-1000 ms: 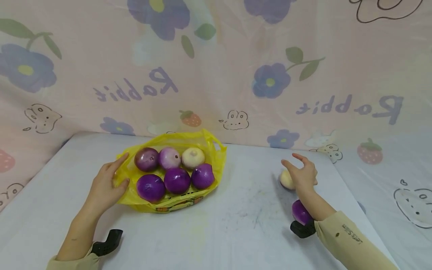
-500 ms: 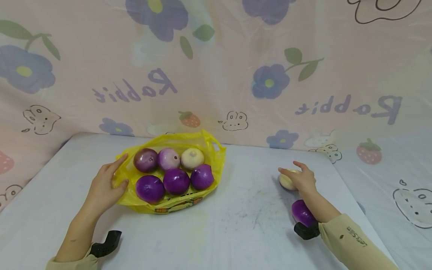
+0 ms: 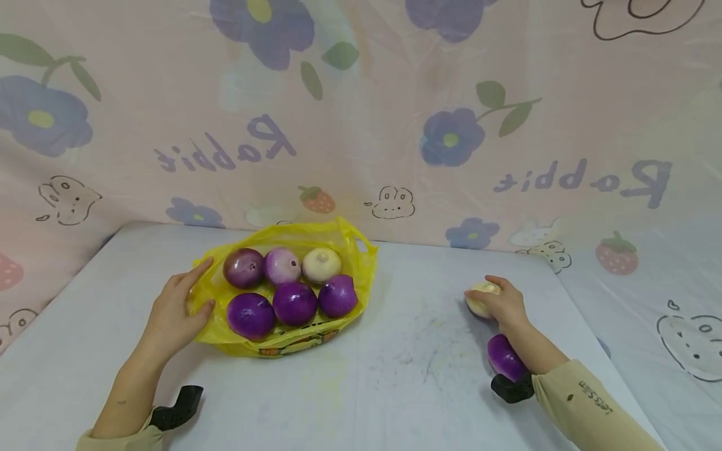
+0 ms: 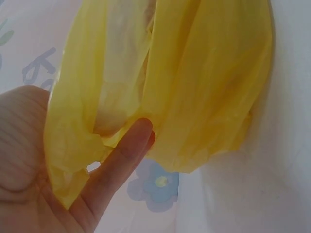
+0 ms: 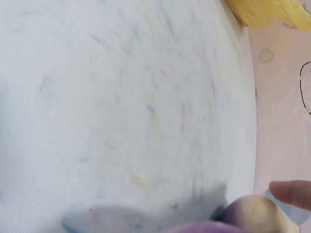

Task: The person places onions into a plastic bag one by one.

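At the right of the table, my right hand (image 3: 506,304) grips a pale onion (image 3: 479,302), thumb on its near side and index finger at its far side. That pale onion (image 5: 257,213) shows cream with a purplish side in the right wrist view, a finger (image 5: 294,192) at its edge. A purple onion (image 3: 506,357) lies close under the right wrist. My left hand (image 3: 179,307) holds the left edge of a yellow plastic bag (image 3: 352,326); in the left wrist view the film of the bag (image 4: 204,92) runs between finger and palm. Several purple onions (image 3: 294,303) and one white onion (image 3: 321,265) sit in its mouth.
The white table (image 3: 417,388) has dark smudges between the bag and the right hand. A patterned cloth (image 3: 361,125) hangs behind the table's far edge. Black wrist cameras (image 3: 179,407) jut inward from both sleeves.
My right hand has come down onto the pale onion, and its thumb and fingers have closed round it. My left hand and the bag have stayed in place.
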The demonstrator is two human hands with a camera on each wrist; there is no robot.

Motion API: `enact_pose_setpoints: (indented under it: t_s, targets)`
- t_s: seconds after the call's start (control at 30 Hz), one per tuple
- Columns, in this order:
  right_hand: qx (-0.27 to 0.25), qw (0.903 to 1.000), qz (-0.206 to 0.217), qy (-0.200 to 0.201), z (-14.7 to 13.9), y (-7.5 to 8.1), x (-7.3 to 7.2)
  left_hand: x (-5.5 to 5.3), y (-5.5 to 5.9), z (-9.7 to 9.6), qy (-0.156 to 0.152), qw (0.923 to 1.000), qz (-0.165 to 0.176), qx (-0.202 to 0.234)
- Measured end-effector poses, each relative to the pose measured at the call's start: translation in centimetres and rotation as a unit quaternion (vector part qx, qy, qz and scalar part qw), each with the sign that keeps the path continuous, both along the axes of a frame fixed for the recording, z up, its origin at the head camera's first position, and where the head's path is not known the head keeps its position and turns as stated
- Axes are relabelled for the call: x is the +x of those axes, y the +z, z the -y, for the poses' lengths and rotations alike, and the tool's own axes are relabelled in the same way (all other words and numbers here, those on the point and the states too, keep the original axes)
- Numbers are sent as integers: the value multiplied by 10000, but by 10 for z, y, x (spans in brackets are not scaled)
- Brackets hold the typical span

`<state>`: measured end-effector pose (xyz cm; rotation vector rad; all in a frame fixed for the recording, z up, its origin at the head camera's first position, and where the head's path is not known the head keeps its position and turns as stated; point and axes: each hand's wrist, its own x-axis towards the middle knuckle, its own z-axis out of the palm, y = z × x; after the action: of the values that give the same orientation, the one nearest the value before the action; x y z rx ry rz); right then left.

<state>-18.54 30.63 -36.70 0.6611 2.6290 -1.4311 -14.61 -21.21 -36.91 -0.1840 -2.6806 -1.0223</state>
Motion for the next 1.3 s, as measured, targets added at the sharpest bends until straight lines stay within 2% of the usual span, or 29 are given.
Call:
enact_pose_setpoints:
  t_s: [0.4, 0.63, 0.97, 1.3]
  targets:
    - [10, 9998, -174, -122, 5, 0, -2, 1, 1, 0, 17, 10000, 30, -27]
    - [-31, 9994, -348, 55, 16, 6, -6, 2, 1, 0, 40, 9999, 126, 0]
    - [-334, 9971, -653, 216, 31, 10, -10, 3, 1, 1, 21, 10000, -7, -9]
    - [-271, 9943, -981, 329, 43, 13, -13, 4, -1, 2, 27, 10000, 11, 30]
